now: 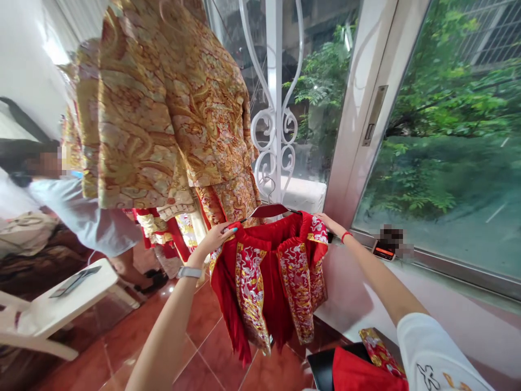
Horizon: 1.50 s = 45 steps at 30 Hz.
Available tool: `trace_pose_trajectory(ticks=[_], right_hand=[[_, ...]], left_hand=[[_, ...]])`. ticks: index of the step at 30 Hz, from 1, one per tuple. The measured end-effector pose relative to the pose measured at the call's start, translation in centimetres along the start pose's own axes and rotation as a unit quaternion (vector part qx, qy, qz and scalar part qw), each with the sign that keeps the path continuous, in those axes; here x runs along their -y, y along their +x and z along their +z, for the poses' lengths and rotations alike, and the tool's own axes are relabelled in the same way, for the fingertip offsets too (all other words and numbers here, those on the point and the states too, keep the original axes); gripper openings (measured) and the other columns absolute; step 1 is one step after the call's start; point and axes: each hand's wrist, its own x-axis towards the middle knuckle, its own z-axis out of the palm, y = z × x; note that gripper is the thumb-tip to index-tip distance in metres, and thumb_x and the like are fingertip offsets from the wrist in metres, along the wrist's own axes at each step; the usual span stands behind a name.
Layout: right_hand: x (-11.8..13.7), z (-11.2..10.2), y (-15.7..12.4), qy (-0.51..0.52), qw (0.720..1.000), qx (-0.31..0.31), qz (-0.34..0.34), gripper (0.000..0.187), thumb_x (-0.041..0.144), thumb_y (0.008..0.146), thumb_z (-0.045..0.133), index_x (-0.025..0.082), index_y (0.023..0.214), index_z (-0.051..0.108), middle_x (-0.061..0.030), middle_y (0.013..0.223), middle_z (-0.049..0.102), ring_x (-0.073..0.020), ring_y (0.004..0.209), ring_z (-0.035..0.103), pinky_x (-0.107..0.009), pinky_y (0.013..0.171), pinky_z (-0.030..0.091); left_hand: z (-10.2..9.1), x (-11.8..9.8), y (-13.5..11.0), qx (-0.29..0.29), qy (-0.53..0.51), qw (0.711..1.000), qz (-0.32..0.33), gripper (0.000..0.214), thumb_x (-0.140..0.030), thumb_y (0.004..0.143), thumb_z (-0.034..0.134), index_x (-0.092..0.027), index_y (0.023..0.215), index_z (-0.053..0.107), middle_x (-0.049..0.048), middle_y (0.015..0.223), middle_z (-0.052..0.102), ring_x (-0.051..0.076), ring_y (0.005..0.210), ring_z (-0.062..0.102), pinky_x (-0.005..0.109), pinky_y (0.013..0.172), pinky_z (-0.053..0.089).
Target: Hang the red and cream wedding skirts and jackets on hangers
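A red embroidered garment (277,277) hangs from a dark red hanger (269,209) with a metal hook. My left hand (217,237) grips the garment's left shoulder, fingers pinched on the cloth; a white watch sits on that wrist. My right hand (329,222) holds the right shoulder; its fingers are mostly hidden behind the fabric, and a red band circles the wrist. Just behind and above hangs a large gold embroidered robe (163,108).
Another person in a pale shirt (77,209) bends at the left. A white plastic chair (52,312) stands at lower left on the red tiled floor. A window with white scrollwork (277,108) fills the back. More red cloth (366,364) lies at the bottom right.
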Motion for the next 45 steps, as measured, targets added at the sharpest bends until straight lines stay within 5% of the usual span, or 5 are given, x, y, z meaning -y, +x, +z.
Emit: trace_pose_trajectory(ticks=[10,23,32,38,45], right_hand=[[2.0,2.2,-2.9,-0.15,0.969,-0.044,-0.192,0.051,0.055,0.081,0.063,0.02,0.118,0.064,-0.0113,0.116,0.068,-0.0299,0.105,0.063,-0.047,0.098,0.048],[4.3,3.0,-4.2,-0.125,0.957,-0.113,-0.234,0.049,0.06,0.093,0.04,0.023,0.1,0.072,-0.0106,0.105,0.072,-0.0288,0.102,0.065,-0.045,0.096,0.049],[7.1,0.8,-0.2,-0.06,0.989,0.133,-0.02,0.058,0.072,0.082,0.046,0.02,0.056,0.047,-0.001,0.053,0.051,-0.0151,0.053,0.048,-0.027,0.049,0.039],[4.7,1.6,-3.2,-0.124,0.957,-0.08,-0.251,0.049,0.057,0.079,0.066,0.023,0.115,0.061,-0.0099,0.123,0.059,-0.0279,0.114,0.056,-0.044,0.101,0.046],[2.3,2.6,-4.3,-0.251,0.902,-0.152,-0.316,0.015,0.036,0.091,0.057,0.024,0.088,0.066,-0.0115,0.123,0.062,-0.0311,0.12,0.056,-0.056,0.108,0.039]], left_hand=[[3.4,-2.8,-2.8,-0.248,0.188,0.95,0.013,0.039,-0.039,0.09,0.056,-0.02,0.124,0.057,0.0132,0.115,0.062,0.029,0.11,0.058,0.044,0.098,0.045],[3.3,-2.5,-3.1,-0.216,0.067,0.974,-0.013,0.033,-0.032,0.096,0.043,-0.018,0.112,0.069,0.009,0.107,0.072,0.023,0.1,0.066,0.032,0.086,0.051],[3.2,-3.0,-2.2,-0.142,0.132,0.98,-0.045,0.035,-0.046,0.096,0.047,-0.019,0.108,0.065,0.0086,0.104,0.07,0.024,0.094,0.065,0.031,0.078,0.047],[4.7,-2.9,-1.9,-0.155,0.13,0.978,-0.048,0.034,-0.045,0.097,0.045,-0.02,0.105,0.066,0.0072,0.098,0.07,0.022,0.09,0.065,0.029,0.075,0.045],[5.2,-2.5,-1.5,-0.159,0.109,0.98,-0.044,0.033,-0.044,0.097,0.047,-0.019,0.109,0.066,0.0079,0.101,0.072,0.022,0.092,0.066,0.029,0.076,0.045]])
